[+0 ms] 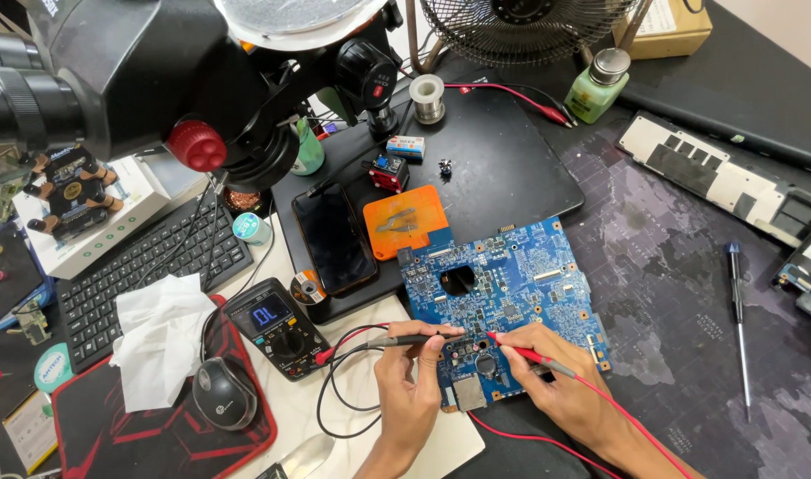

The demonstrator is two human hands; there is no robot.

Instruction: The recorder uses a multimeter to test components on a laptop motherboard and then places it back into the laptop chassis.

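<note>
Your left hand [412, 377] pinches the black probe [414, 340], fingers closed around its grip, with the tip laid across to the lower middle of the blue board [512, 284]. Your right hand [561, 381] is clamped on the red probe [521, 353], its tip set down on the board just beside the black one's, near the round coin cell [486, 364]. Both tips look to be in contact, so the probing seems under way. The board lies flat, partly on the dark mat [689, 266], in front of the microscope's black base [512, 168]. The meter [277, 326], left of your hands, is switched on with its screen lit. A screwdriver [738, 310] lies untouched well to the right.
</note>
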